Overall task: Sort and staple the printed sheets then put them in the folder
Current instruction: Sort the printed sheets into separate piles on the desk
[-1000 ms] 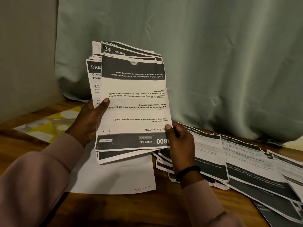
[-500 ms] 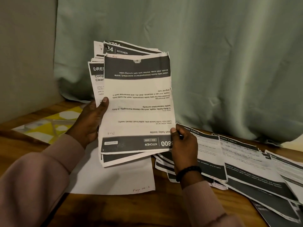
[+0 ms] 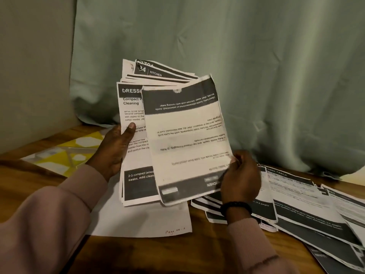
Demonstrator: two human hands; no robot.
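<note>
Pulled free and swung toward 3 o'clock since half a second before — top sheet (image 3: pixel 185 139), pinched at its lower corner by right hand (image 3: pixel 240 175). Left hand (image 3: pixel 114 149) gripped remaining stack (image 3: pixel 136 135) at 9 o'clock. Risked spilling the fanned stack — loose hold, uneven edges.

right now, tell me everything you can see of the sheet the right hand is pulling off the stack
The front sheet is white printed paper with dark bands at both ends and rough edges, its text upside down to the camera; "KITCHEN" is partly readable near the bottom. A small torn spot sits in its top band. It is held up, tilted clockwise, blurred. The right hand pinches its lower right edge. It overlaps the stack of sheets that the left hand holds behind it.
</note>
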